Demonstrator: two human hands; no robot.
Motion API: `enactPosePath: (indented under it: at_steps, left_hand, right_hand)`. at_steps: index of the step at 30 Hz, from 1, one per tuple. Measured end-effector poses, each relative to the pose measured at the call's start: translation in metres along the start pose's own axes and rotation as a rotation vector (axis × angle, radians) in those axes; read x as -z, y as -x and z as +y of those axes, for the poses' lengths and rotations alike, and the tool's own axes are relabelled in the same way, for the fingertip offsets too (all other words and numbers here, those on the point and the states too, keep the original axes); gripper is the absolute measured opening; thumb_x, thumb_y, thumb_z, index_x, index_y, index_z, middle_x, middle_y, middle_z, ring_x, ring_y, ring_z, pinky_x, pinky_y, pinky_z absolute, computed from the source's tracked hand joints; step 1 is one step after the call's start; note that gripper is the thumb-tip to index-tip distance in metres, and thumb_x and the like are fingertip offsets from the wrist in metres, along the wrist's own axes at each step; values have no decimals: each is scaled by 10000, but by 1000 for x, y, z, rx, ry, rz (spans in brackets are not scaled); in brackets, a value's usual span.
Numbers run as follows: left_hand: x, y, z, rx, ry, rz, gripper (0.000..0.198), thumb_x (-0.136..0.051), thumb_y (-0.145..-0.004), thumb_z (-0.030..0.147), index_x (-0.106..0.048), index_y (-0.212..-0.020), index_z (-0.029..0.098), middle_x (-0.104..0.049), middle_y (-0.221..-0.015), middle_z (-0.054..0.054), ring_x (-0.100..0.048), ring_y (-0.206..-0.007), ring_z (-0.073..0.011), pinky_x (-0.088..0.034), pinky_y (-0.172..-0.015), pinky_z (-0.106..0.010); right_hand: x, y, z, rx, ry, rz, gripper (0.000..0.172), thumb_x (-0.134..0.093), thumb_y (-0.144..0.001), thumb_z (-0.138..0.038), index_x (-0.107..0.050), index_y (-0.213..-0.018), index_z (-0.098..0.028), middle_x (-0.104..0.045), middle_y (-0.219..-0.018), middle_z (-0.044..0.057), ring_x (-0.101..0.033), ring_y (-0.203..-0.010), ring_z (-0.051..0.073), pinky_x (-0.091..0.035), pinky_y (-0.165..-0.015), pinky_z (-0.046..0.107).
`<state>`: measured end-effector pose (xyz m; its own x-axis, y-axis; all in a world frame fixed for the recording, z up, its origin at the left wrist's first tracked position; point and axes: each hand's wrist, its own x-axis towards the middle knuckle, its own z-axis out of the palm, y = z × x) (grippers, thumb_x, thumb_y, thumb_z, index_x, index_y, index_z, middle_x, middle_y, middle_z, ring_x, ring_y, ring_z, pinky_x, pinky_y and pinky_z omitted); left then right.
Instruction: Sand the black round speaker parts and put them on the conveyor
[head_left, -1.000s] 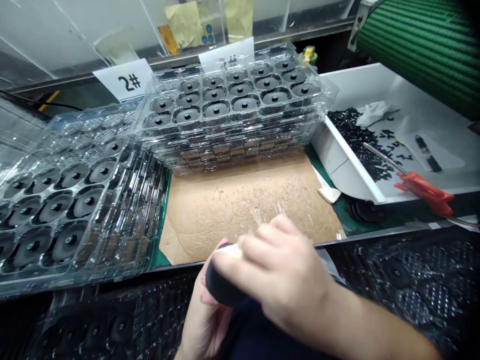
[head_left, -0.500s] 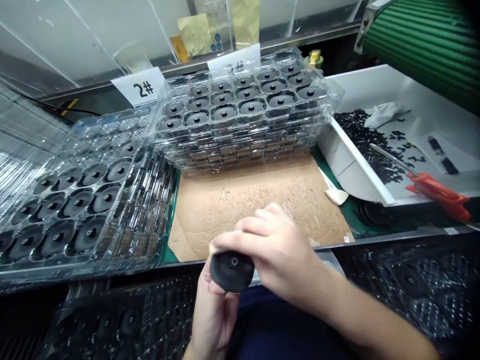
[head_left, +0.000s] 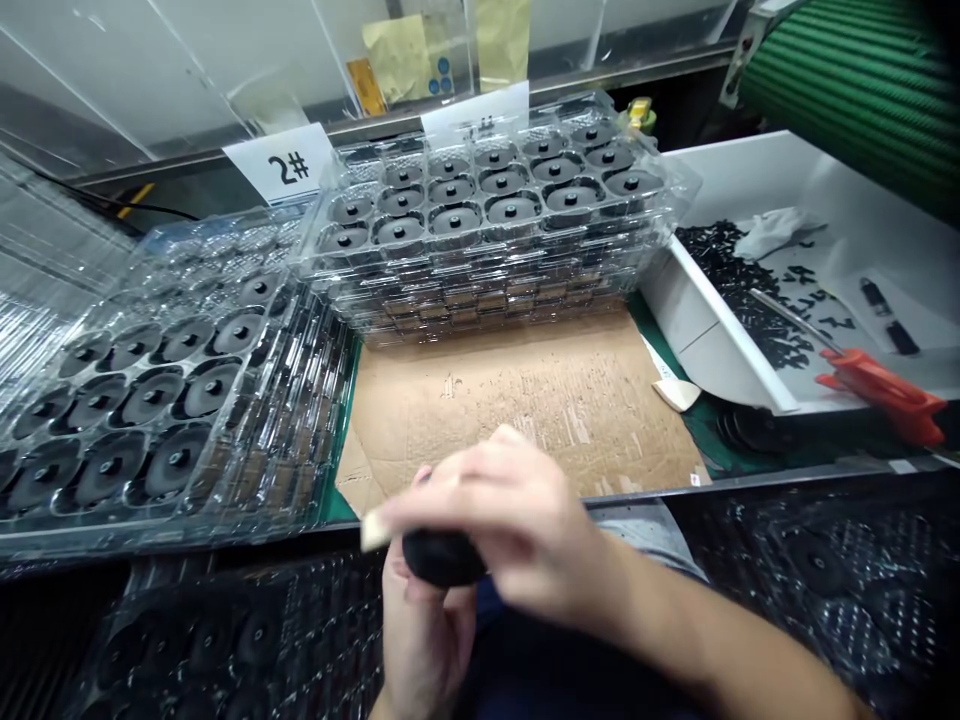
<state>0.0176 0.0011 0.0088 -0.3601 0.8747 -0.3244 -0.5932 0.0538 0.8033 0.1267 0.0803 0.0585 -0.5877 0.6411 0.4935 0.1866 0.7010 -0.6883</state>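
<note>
My left hand (head_left: 420, 625) is closed under a round black part (head_left: 442, 557) and holds it just in front of the bench edge. My right hand (head_left: 502, 525) lies over the top of that part, fingers curled and blurred, pinching a small pale piece (head_left: 373, 532) at the fingertips. Both hands hover below a worn cardboard sheet (head_left: 525, 400).
A stack of clear trays (head_left: 487, 230) filled with black round parts stands behind the cardboard, another tray stack (head_left: 157, 380) at left. A white bin (head_left: 787, 260) at right holds small black pieces and red-handled cutters (head_left: 877, 390). Dark trays (head_left: 825, 570) sit below the bench edge. A "2#" label (head_left: 289, 165) stands behind.
My right hand has slid left across the black part and now covers its top, with a pale piece showing at the fingertips. The left hand keeps hold of the part.
</note>
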Motion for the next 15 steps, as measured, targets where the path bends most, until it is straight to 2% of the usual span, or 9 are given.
enactPosePath:
  at_steps: [4,7,9,12,15]
  left_hand:
    - [4,0,2,-63,143,51,344,-593,-801,342,-566,-1138,277,-656,-1103,3,-570,-1100,-185,-442,-956,-238]
    - [8,-1,6,-10,242,44,355,-590,-795,367,-577,-1137,272,-640,-1168,-16,-562,-1119,-222,-449,-963,-270]
    - [10,-2,8,17,272,31,374,-594,-793,358,-572,-1157,278,-634,-1187,-18,-562,-1119,-233,-449,-969,-290]
    - [9,-3,8,40,286,19,422,-613,-771,372,-557,-1183,294,-620,-1214,-16,-561,-1119,-238,-451,-974,-307]
    - [7,-2,7,60,274,19,456,-643,-736,405,-567,-1169,285,-621,-1209,-21,-535,-1151,-243,-456,-970,-306]
  right_hand:
    - [-10,18,39,-310,69,13,265,-483,-879,-151,-619,-1084,-250,-673,-980,-1,-568,-847,144,-370,-763,304]
    - [-26,48,73,-384,76,6,246,-484,-882,-173,-631,-1071,-227,-683,-923,29,-576,-805,156,-426,-735,312]
    - [-35,64,86,-403,77,-14,232,-485,-871,-152,-654,-1022,-201,-688,-863,42,-584,-770,162,-449,-708,316]
    - [-31,66,78,-444,80,-8,236,-485,-870,-140,-647,-1030,-203,-681,-868,38,-589,-783,160,-467,-707,310]
    - [-13,43,40,-441,42,81,282,-456,-903,-173,-559,-1160,-229,-646,-1029,27,-577,-880,134,-469,-753,274]
